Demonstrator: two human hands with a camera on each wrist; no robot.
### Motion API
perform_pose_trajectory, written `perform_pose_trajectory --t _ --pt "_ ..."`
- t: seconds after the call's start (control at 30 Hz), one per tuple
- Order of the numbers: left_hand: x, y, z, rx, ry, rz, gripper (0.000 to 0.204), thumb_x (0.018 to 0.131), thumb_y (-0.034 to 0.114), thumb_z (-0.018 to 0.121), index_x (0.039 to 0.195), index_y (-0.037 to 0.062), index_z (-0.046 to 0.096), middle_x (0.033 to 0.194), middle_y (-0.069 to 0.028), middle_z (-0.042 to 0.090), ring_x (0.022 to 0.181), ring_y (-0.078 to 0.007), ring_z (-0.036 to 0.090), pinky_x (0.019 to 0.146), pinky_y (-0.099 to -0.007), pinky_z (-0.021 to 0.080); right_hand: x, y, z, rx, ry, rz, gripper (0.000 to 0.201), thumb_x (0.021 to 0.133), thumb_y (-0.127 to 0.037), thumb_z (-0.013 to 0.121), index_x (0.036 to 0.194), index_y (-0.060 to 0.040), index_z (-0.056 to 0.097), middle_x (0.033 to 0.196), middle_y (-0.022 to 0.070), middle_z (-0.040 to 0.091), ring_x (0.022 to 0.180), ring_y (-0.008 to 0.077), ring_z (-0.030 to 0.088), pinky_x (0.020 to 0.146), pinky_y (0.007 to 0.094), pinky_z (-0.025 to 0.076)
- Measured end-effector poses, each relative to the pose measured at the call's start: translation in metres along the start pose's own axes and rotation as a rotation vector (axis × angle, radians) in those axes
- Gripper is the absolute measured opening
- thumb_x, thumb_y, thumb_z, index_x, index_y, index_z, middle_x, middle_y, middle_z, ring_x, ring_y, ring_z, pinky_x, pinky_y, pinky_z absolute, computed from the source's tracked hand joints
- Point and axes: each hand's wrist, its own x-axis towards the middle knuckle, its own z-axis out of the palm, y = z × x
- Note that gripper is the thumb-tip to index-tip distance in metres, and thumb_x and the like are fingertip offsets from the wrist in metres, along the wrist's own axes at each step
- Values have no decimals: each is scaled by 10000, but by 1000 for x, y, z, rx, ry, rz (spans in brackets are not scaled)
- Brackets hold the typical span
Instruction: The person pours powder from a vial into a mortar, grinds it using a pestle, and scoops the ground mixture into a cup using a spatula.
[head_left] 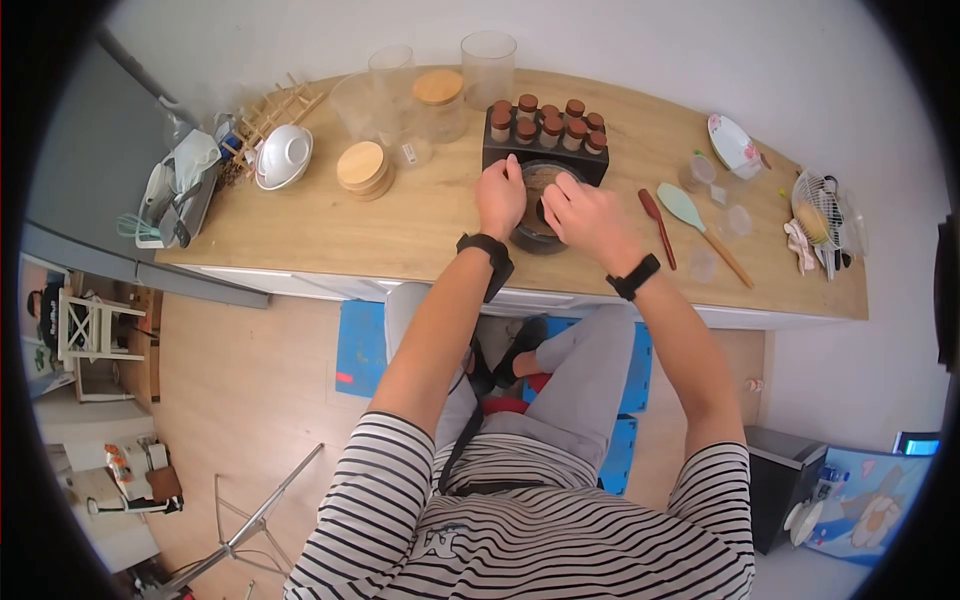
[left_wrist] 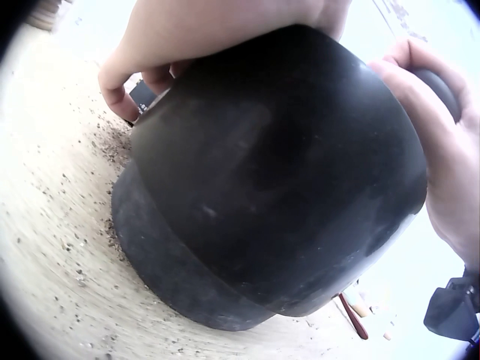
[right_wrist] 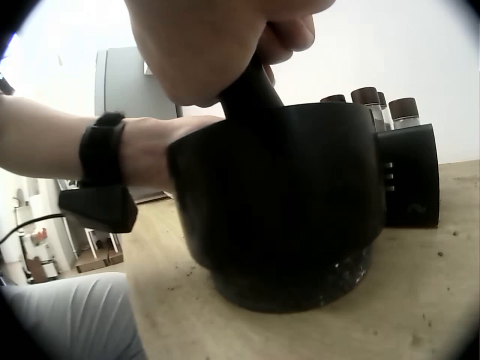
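Observation:
A black mortar (head_left: 537,238) with brown ground matter inside stands on the wooden counter; the left wrist view shows its dark wall (left_wrist: 277,172) up close. My left hand (head_left: 500,198) lies around its left rim, fingers bent over the edge. The right hand (head_left: 590,220) grips the dark pestle (right_wrist: 251,94), whose lower end is inside the mortar (right_wrist: 277,195). In the left wrist view the rounded top of the pestle (left_wrist: 439,91) shows between the right hand's fingers. Dark crumbs are scattered on the counter beside the base.
Behind the mortar, a black rack (head_left: 496,150) holds several brown-capped jars. Clear containers and wooden-lidded jars (head_left: 365,170) stand to the left, near white bowls (head_left: 284,157). On the right are a red-brown utensil (head_left: 659,228), a green spatula (head_left: 681,205), a floral dish (head_left: 735,147) and a wire basket (head_left: 812,192).

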Motion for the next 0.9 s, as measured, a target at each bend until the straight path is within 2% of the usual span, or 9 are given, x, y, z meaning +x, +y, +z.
perform_pose_trajectory --t 0.03,0.17,0.3,0.4,0.5,0.53,0.6,0.7,0.9 --pt "-1 -2 1 -6 2 1 389 976 285 480 786 -23 622 735 -243 617 742 -447 588 671 -470 456 3 0 5 14 21 -64 154 814 -169 656 803 -83 529 811 74 523 569 253 594 493 390 484" --pt "-1 1 -2 33 -15 22 398 984 296 487 829 -39 634 716 -239 609 689 -415 586 642 -429 452 31 34 30 25 -80 394 135 851 -183 613 801 -72 555 747 105 579 650 312 640 558 398 518" --pt "-2 2 -2 37 -15 3 398 982 296 487 822 -40 630 717 -247 605 689 -422 585 635 -434 450 22 27 23 28 -164 406 144 850 -186 619 814 -66 549 759 103 576 640 314 636 537 404 514" --pt "-2 3 -2 7 1 -4 391 976 290 488 808 -33 629 730 -248 613 717 -433 591 651 -449 456 10 -7 -5 39 -57 150 150 843 -172 638 842 -64 534 770 107 562 623 302 621 530 387 506" --pt "-2 2 -1 -14 1 -6 386 970 283 488 787 -28 624 736 -246 618 740 -446 592 665 -466 459 6 -8 -2 168 -21 90 133 846 -118 638 844 -37 533 768 134 545 657 356 584 566 420 473" --pt "-2 2 -1 -13 5 0 386 970 282 489 785 -28 623 735 -247 617 739 -448 590 664 -466 458 9 -2 2 169 -19 90 133 846 -118 638 844 -37 533 768 134 545 657 356 584 566 420 473" --pt "-3 1 -2 2 -3 0 385 971 281 488 786 -29 623 734 -250 615 740 -449 589 665 -467 458 24 19 10 282 49 275 169 852 -160 646 797 -47 532 763 128 560 693 338 593 594 432 474" --pt "0 4 -3 -4 -9 -7 385 973 279 486 788 -31 620 734 -254 612 741 -452 587 667 -468 457 38 36 4 339 109 310 174 866 -154 637 783 -42 535 772 130 572 721 361 581 628 446 461" --pt "-3 6 -4 2 -21 -32 384 975 285 484 816 -26 641 759 -245 633 767 -448 601 689 -465 468 22 45 0 246 0 203 143 874 -140 624 836 -43 525 794 124 566 704 361 585 602 445 466"
